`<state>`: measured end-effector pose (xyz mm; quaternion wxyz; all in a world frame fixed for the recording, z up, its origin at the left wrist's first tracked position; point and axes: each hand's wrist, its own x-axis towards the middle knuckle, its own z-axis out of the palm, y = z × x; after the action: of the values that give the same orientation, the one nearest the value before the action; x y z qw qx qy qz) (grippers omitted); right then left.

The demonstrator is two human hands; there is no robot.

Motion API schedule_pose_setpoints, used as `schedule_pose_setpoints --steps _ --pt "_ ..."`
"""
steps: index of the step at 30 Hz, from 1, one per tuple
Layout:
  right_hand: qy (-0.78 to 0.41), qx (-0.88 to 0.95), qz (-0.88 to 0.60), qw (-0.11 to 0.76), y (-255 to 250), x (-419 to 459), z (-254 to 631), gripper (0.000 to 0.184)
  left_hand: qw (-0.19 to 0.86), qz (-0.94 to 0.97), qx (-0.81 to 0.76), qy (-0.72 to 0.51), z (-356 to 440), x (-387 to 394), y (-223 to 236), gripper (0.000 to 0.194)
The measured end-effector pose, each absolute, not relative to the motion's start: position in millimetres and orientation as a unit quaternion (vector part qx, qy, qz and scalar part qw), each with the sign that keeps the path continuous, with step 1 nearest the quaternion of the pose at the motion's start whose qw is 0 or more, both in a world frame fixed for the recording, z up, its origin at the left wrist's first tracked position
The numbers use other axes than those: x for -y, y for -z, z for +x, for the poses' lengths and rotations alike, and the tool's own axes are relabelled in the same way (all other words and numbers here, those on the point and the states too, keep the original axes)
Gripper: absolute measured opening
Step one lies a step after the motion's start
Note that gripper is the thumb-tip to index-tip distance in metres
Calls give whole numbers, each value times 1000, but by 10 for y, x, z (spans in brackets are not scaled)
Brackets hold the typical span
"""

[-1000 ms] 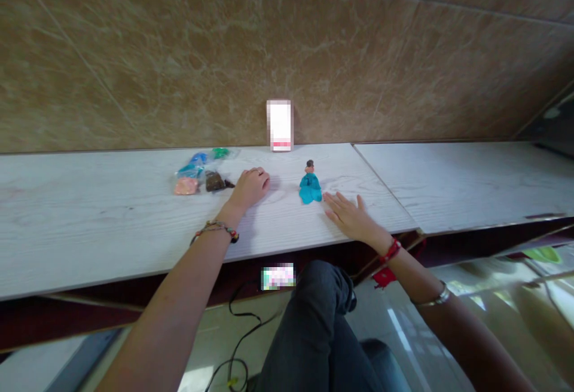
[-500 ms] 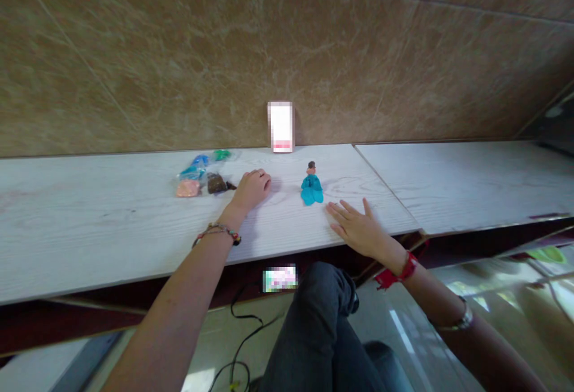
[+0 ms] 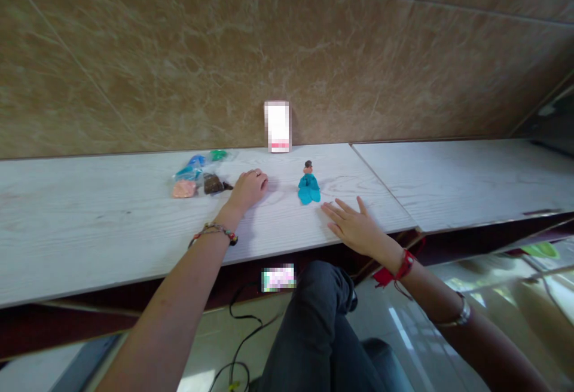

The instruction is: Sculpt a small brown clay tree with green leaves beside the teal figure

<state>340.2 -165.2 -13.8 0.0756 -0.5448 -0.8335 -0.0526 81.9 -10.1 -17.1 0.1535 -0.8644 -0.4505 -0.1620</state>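
Note:
A small clay figure point(image 3: 309, 186) lies on the white wood-grain table point(image 3: 112, 224), with a dark bun, a pinkish head and a teal robe. My right hand point(image 3: 352, 224) is spread flat on the tabletop just right of it, its fingertips apart from the robe. A tiny dark mark shows by those fingertips, too small to name. To the figure's left, my left hand point(image 3: 249, 190) rests with its fingers curled in; what they hold, if anything, is hidden. Beside that hand sits a bag of brown clay point(image 3: 212, 184), its narrow end close to the wrist side.
Bags of pink clay point(image 3: 184, 189), blue clay point(image 3: 192, 168) and green clay point(image 3: 218, 155) lie at the left. A blurred-out phone-like upright point(image 3: 278, 126) leans on the tiled wall point(image 3: 179, 57). Under the table edge, another pixelated screen point(image 3: 278, 278) and a black cable point(image 3: 242, 317) appear.
The whole view has shifted slightly, moving things a little to the left in the picture. Both hands keep nearly the same pose beside the figure.

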Motion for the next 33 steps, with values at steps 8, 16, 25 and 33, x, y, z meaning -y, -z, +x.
schedule_pose_setpoints --steps 8,16,25,33 --pt "-7 802 -578 151 96 1149 3575 29 141 -863 459 160 805 96 176 26" --pt "-77 835 -526 143 148 961 3483 10 106 -877 441 157 762 111 166 25" --pt "-137 790 -442 402 67 629 3502 9 -130 -810 432 373 1137 61 -179 22" --pt "-103 730 -407 539 -14 348 3208 11 -190 -795 363 448 1553 176 -227 21"
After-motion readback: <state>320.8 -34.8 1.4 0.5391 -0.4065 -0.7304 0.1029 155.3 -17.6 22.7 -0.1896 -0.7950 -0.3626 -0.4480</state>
